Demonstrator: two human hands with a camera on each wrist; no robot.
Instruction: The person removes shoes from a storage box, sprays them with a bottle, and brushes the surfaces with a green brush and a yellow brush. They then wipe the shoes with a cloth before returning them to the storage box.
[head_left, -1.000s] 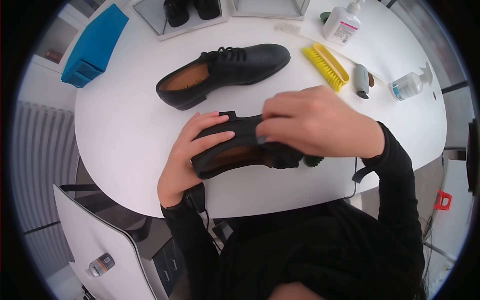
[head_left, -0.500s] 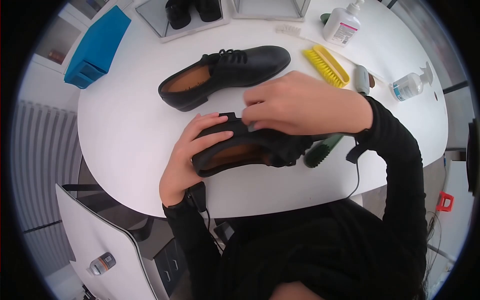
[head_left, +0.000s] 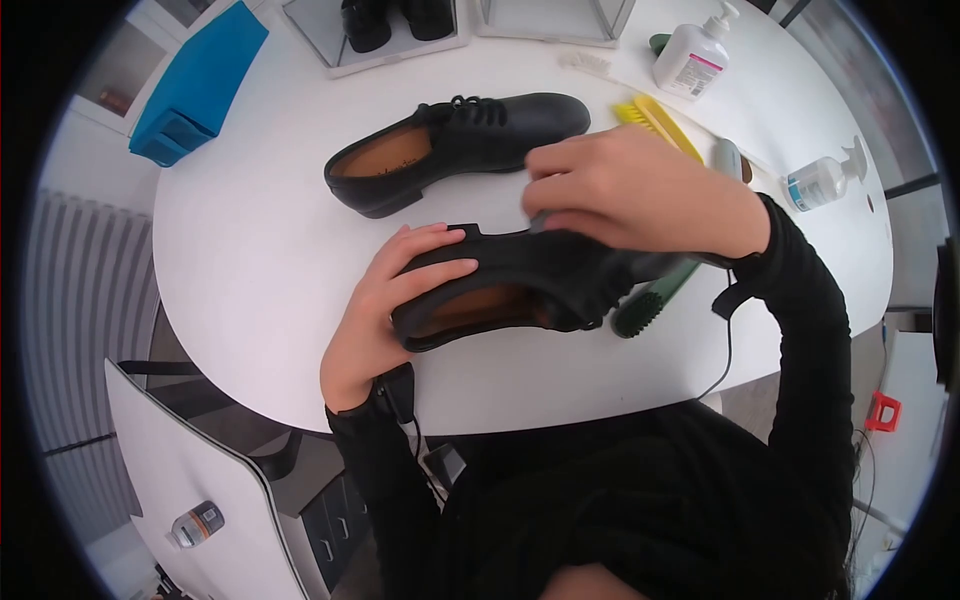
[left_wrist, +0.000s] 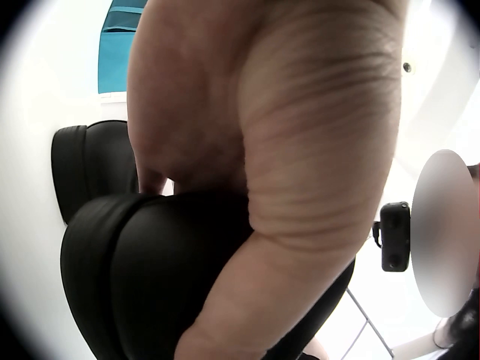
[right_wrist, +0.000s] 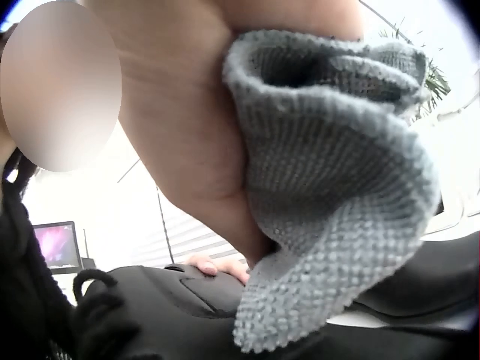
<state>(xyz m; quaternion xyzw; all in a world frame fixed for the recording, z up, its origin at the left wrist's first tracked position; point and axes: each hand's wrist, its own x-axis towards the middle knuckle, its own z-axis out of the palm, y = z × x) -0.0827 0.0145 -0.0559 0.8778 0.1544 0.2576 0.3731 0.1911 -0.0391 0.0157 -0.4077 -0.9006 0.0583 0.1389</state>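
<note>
My left hand [head_left: 375, 315] grips the heel end of a black lace-up leather shoe [head_left: 500, 258], tipped on its side with its tan-lined opening towards me. In the right wrist view a grey knitted cloth [right_wrist: 330, 187] is bunched in my right hand [right_wrist: 187, 97]. From the head view that hand is over the shoe's far side, forward of the heel, and hides most of the cloth and part of the shoe. A matching black shoe [head_left: 505, 135] stands upright just beyond, its toe pointing right. The left wrist view shows the thumb and palm around the black heel [left_wrist: 150, 270].
A green-handled brush [head_left: 650, 305] lies beside the shoe's toe end. Further right are a yellow brush [head_left: 675, 128], a white pump bottle [head_left: 692, 60] and a clear pump bottle [head_left: 818, 183]. A blue folded case [head_left: 205, 85] stands at the far left, near a tray [head_left: 400, 58] with black shoes.
My right hand has swept left along the shoe towards the heel, then back right towards the toe. The green brush shows more now. My left hand keeps its grip on the heel end.
</note>
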